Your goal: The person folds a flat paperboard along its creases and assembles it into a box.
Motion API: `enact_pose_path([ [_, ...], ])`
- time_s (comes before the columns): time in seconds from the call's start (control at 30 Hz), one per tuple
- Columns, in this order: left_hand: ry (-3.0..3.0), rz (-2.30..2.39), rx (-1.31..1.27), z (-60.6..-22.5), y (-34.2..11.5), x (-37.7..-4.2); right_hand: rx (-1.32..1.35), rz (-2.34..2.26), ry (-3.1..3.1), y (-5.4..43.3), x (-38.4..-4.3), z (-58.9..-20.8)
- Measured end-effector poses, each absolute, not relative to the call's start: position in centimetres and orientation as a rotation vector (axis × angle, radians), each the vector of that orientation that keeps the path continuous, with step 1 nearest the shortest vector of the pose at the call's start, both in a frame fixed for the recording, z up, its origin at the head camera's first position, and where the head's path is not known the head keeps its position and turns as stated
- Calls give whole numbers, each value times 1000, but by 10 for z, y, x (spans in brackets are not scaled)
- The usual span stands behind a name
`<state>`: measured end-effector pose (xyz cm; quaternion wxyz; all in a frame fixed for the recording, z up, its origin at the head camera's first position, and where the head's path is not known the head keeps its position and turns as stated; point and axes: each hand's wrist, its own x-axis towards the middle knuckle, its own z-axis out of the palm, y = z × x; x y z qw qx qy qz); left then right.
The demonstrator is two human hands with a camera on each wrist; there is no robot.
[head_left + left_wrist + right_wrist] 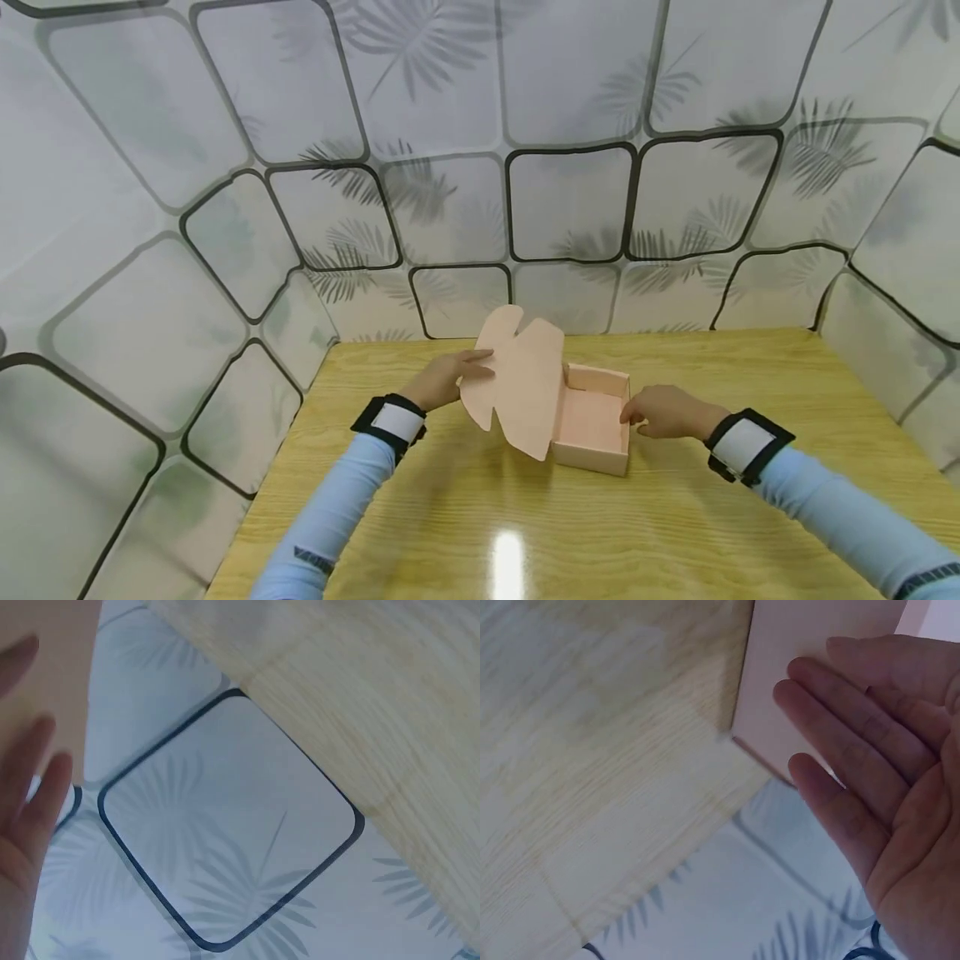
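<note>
A pale pink cardboard box [591, 457] lies on the table, its tray facing up and its lid [528, 383] folded out to the left at a tilt. My left hand [447, 377] touches the lid's outer flap with fairly straight fingers; in the left wrist view its fingers [46, 761] appear in front of the cardboard. At the tray's right wall is my right hand [670, 412], one finger over the rim. The right wrist view has the thumb and other fingers [840, 742] along the wall's outer side, with the index partly hidden behind its edge.
The wooden table [450, 533] runs back to a patterned wall covering [570, 204], which also encloses the left and right sides. Black-and-white wrist bands [393, 421] sit over light blue sleeves. A bright reflection lies near the table's front.
</note>
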<state>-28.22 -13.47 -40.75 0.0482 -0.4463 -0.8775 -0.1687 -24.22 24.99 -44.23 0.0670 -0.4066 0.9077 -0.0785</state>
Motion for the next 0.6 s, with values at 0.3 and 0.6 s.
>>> enact_pose_path([
  [0.3, -2901, -165, -1680, -376, -135, -293, -1319, -122, 2837, 234, -220, -448],
  [0.6, -3075, -264, -1623, -342, -109, -308, -1764, -62, 2822, 225, -212, -452],
])
